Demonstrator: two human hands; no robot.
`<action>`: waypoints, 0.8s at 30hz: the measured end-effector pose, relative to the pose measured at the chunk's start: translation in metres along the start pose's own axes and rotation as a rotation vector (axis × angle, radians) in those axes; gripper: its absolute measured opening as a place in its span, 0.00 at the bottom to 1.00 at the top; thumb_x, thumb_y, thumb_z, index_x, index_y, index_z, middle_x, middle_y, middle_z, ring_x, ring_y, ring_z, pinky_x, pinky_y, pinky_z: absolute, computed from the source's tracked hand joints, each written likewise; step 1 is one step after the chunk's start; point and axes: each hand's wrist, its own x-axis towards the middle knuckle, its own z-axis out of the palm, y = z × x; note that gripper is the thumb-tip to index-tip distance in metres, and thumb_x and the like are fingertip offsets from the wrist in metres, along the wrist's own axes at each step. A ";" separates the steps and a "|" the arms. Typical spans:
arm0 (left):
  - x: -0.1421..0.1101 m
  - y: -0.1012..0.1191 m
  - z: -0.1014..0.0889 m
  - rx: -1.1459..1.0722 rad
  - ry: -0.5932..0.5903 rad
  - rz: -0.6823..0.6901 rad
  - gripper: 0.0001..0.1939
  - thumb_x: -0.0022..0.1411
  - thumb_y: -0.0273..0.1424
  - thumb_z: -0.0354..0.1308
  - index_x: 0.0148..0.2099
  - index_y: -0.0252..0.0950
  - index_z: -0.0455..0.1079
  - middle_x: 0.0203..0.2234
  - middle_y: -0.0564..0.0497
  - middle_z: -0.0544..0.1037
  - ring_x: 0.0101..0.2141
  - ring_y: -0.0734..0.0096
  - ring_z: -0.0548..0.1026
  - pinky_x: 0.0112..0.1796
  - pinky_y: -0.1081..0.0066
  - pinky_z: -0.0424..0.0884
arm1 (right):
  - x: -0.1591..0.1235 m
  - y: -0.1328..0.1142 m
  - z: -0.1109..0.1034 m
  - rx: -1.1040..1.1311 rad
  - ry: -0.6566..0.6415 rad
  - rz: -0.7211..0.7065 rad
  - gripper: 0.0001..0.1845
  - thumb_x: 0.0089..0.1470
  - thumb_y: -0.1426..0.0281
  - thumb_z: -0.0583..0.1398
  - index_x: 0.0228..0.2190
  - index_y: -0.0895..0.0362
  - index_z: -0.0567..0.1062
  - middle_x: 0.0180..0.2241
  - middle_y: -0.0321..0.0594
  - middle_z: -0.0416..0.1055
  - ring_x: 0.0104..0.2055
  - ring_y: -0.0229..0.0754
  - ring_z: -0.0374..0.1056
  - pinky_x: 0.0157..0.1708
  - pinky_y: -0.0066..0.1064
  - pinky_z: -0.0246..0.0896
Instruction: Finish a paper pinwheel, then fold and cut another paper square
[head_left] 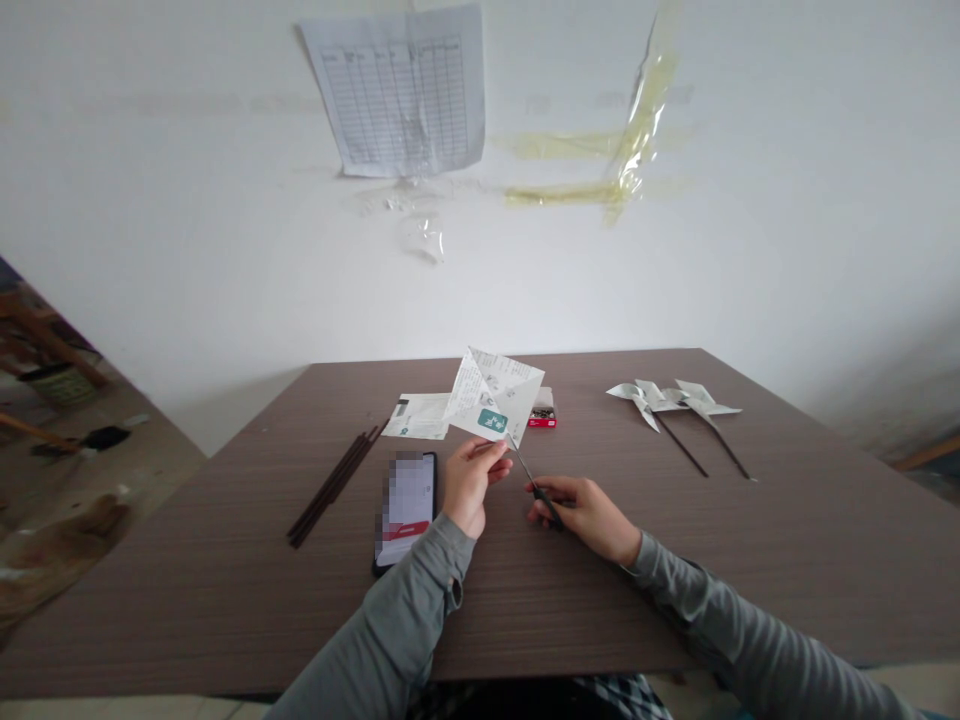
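Paper (pixel 495 395) pinched in your left grip (pixel 469 485) is held up to the scissors (pixel 536 488) clamped in your right grip (pixel 589 517).

The worktop (pixel 225 610) is brown wood-grain, the sleeves (pixel 390 630) grey, and the white paper square (pixel 495 390) bears a teal patch.

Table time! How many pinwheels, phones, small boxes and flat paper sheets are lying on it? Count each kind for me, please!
Paper pinwheels: 2
Smartphones: 1
Small red boxes: 1
Flat paper sheets: 1
Total: 5
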 end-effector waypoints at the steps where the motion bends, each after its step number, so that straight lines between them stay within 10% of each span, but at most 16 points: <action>1: 0.000 0.000 0.000 0.003 0.000 0.002 0.15 0.56 0.26 0.92 0.37 0.36 0.88 0.33 0.48 0.94 0.29 0.68 0.88 0.31 0.74 0.84 | 0.000 0.000 0.000 0.000 -0.002 0.000 0.34 0.56 0.31 0.77 0.43 0.47 0.94 0.35 0.52 0.93 0.36 0.64 0.88 0.50 0.57 0.90; 24: -0.003 0.002 0.001 0.000 -0.008 -0.005 0.19 0.54 0.29 0.95 0.37 0.36 0.87 0.33 0.49 0.93 0.29 0.69 0.88 0.32 0.74 0.84 | -0.002 -0.003 0.002 -0.020 0.038 -0.015 0.36 0.56 0.31 0.76 0.47 0.48 0.95 0.38 0.53 0.95 0.39 0.68 0.90 0.55 0.59 0.90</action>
